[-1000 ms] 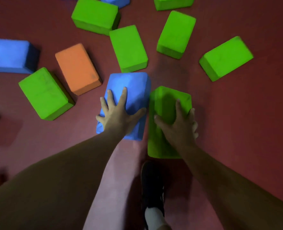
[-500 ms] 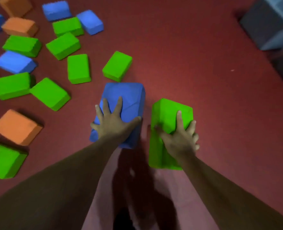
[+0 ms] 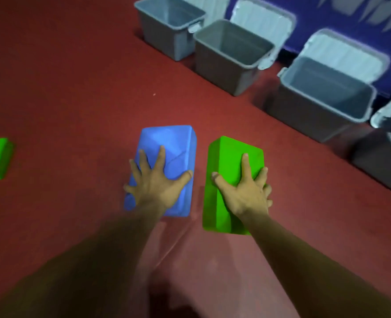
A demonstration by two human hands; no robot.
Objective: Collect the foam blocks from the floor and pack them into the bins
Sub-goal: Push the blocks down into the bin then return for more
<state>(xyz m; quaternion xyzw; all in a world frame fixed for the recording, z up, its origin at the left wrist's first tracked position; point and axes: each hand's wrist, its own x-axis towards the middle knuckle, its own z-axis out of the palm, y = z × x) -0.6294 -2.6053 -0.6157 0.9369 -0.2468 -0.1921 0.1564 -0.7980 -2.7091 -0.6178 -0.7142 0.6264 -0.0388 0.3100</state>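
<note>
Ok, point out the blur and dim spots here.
Head view: motion blur smears the open grey plastic bins at upper right; the blue foam block under the left hand and the green foam block under the right hand are sharper; the forearms are dark and soft.

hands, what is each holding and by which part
Left hand grips the blue rectangular foam block across its top face; right hand the green rectangular foam block likewise.

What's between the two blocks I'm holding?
Nothing: in the head view the blue block and green block are apart, with only bare red floor showing through the gap.
</note>
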